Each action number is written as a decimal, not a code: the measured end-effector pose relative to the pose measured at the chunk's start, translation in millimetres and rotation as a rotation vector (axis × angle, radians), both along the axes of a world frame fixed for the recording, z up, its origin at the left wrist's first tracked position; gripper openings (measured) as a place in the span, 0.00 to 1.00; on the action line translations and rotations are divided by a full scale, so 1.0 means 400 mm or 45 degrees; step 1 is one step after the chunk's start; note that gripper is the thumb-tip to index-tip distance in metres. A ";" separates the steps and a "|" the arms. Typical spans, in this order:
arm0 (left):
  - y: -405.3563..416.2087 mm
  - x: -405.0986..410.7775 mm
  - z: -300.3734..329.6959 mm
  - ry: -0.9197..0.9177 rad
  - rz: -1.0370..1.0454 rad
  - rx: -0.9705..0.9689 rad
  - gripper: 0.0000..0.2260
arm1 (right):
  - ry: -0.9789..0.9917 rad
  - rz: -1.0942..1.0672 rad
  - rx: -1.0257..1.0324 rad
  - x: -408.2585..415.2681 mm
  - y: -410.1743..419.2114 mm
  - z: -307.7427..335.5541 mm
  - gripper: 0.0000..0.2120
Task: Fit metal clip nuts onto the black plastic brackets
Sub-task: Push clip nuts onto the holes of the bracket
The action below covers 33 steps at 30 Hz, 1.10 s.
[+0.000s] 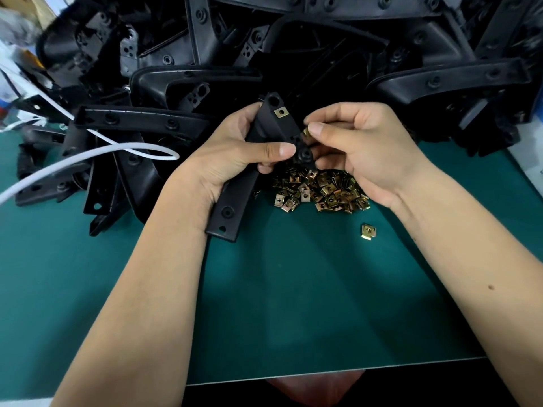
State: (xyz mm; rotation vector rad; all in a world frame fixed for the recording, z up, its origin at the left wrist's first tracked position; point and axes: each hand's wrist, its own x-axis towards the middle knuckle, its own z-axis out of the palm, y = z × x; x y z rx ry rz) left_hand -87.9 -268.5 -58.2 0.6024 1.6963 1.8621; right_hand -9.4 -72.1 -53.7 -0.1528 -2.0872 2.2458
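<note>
Black bracket gripped by left hand; right hand pinches clip nut.

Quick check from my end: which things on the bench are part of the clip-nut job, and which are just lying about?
In the job: held bracket in left hand; clip nut pinched by right hand; fitted nut; nut pile; bracket heap.
Lying about: white cable; stray nut.

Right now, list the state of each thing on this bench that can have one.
Long black plastic bracket: gripped by the left hand, lifted off the green mat, one clip nut already fitted near its top.
Brass-coloured metal clip nut: pinched by the right hand, at the bracket's edge.
Heap of clip nuts: loose on the mat.
Single clip nut: lying apart.
</note>
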 end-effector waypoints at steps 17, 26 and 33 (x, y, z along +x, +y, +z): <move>-0.001 0.003 -0.001 0.055 0.031 -0.037 0.23 | -0.158 -0.003 -0.030 0.004 -0.004 0.009 0.01; 0.010 0.010 -0.002 0.050 0.040 -0.030 0.21 | -0.159 -0.103 -0.080 0.003 -0.011 0.008 0.01; 0.024 0.017 -0.006 -0.011 -0.007 0.038 0.16 | -0.184 -0.068 -0.116 0.003 -0.001 0.007 0.01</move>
